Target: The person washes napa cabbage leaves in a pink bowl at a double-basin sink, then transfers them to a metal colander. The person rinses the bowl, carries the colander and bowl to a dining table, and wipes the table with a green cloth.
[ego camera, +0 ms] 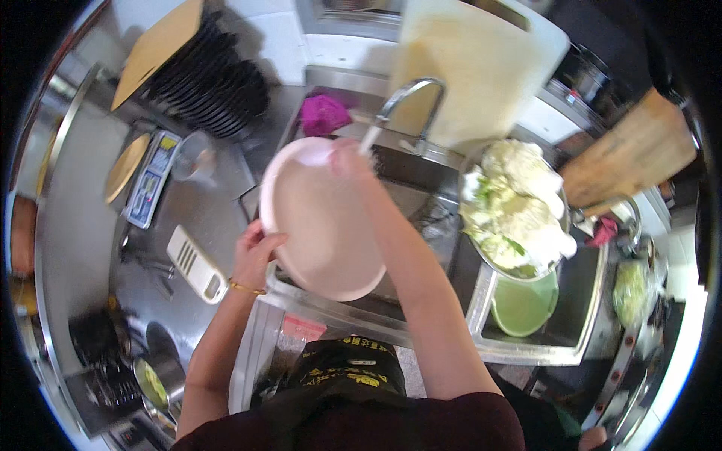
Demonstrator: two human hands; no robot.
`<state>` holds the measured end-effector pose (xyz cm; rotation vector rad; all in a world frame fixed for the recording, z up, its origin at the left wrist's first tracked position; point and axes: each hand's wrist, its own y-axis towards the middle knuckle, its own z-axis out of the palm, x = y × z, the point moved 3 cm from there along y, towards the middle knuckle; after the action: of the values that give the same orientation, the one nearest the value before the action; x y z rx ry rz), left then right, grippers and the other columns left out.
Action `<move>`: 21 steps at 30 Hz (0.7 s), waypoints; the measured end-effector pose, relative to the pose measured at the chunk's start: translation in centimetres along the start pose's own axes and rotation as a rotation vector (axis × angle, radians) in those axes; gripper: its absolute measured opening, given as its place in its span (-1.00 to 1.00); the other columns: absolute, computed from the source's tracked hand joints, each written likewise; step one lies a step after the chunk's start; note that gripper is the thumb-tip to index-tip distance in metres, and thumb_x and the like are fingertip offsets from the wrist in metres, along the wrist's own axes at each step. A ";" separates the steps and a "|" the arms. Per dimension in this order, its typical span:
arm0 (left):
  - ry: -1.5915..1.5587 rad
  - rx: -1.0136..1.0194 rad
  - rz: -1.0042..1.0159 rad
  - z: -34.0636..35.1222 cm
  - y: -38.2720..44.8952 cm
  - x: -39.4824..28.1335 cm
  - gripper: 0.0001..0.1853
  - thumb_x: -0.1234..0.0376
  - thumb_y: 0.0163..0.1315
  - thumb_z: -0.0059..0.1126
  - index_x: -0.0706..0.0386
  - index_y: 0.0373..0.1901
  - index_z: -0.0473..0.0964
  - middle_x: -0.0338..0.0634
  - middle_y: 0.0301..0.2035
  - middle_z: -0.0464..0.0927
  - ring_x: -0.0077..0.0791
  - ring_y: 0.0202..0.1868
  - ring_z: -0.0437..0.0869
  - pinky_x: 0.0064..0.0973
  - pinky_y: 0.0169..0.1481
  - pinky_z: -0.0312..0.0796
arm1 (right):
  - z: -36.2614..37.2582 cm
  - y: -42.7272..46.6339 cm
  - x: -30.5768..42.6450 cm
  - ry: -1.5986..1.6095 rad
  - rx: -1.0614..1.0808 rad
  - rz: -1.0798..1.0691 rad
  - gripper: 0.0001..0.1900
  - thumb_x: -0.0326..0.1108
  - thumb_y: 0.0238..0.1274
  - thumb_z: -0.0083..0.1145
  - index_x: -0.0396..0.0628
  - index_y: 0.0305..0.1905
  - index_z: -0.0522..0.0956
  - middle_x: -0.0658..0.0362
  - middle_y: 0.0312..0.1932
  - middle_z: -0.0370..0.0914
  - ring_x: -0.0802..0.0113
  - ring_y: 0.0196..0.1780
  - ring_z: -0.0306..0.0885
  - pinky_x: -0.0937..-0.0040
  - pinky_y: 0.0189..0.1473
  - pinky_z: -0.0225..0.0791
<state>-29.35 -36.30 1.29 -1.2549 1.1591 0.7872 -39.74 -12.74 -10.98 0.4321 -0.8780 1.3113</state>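
A wide, pale pink plastic basin (327, 237) is held tilted over the left bowl of a steel sink (395, 324), its inside facing me. My left hand (256, 253) grips its left rim, thumb on the inner side. At the far rim is my right hand (348, 160), blurred, against the basin's upper inner wall; whether its fingers close on anything is unclear. Water (369, 140) runs from the curved chrome tap (414, 84) right beside that hand. The basin looks empty. It hides much of the sink below.
A metal bowl (475, 248) heaped with pale vegetables straddles the sink's right side, over a green basin (524, 310). Behind the tap leans a white cutting board (479, 73). A purple cloth (324, 114), black stacked dishes (214, 90), scale (152, 180) and white slicer (194, 262) lie leftward.
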 end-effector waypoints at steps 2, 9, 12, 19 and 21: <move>-0.036 0.034 -0.019 0.1 0.4 0.2 -0.70 0.51 0.05 0.20 0.22 -0.12 0.53 -0.23 -0.28 0.61 -0.55 -0.32 0.64 -0.54 -0.25 0.54 | -1.1 -2.7 -0.2 -0.479 0.198 -0.222 -0.85 -0.37 0.14 0.07 -0.15 -0.20 0.53 0.15 -0.34 0.47 0.34 -0.32 0.46 0.32 -0.37 0.37; -0.011 -0.029 -0.035 -3.0 0.7 1.6 -0.60 0.55 -0.05 0.19 0.28 -0.08 0.51 -0.21 -0.24 0.61 -0.53 -0.22 0.62 -0.56 -0.09 0.48 | -12.8 -15.8 -1.4 -1.158 -0.337 -0.072 -0.43 -0.38 0.04 0.17 -0.23 0.22 0.35 -0.08 0.15 0.41 0.09 0.16 0.41 0.24 0.17 0.31; -0.081 -0.044 -0.013 -4.6 1.6 3.5 -0.60 0.51 -0.03 0.15 0.29 -0.06 0.49 -0.17 -0.22 0.60 -0.50 -0.22 0.62 -0.54 -0.09 0.48 | -13.2 -18.3 0.0 -0.933 -0.395 -0.197 -0.48 -0.50 0.07 0.10 -0.24 0.21 0.35 -0.06 0.06 0.49 0.23 0.06 0.48 0.34 0.15 0.31; -0.159 0.080 -0.247 -1.1 7.5 10.5 -0.73 0.26 0.14 0.18 0.23 -0.19 0.49 -0.24 -0.36 0.57 -0.51 -0.39 0.61 -0.52 -0.31 0.48 | -4.3 -21.4 15.1 -0.674 -0.246 -0.313 -0.43 -0.59 0.14 0.08 -0.24 0.28 0.24 0.10 -0.14 0.59 0.43 -0.10 0.55 0.45 0.02 0.39; -0.145 0.239 -0.398 1.6 9.3 12.6 -0.73 0.20 0.14 0.21 0.18 -0.24 0.51 -0.29 -0.40 0.56 -0.55 -0.45 0.58 -0.54 -0.42 0.44 | -1.3 -21.3 17.4 -0.752 -0.259 -0.299 -0.34 -0.55 0.13 0.15 -0.21 0.34 0.16 0.09 -0.21 0.59 0.51 -0.31 0.54 0.57 -0.32 0.43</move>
<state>-34.22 -34.77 -13.59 -1.1569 0.8220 0.4212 -18.89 -5.71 5.59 0.8383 -1.5170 0.7317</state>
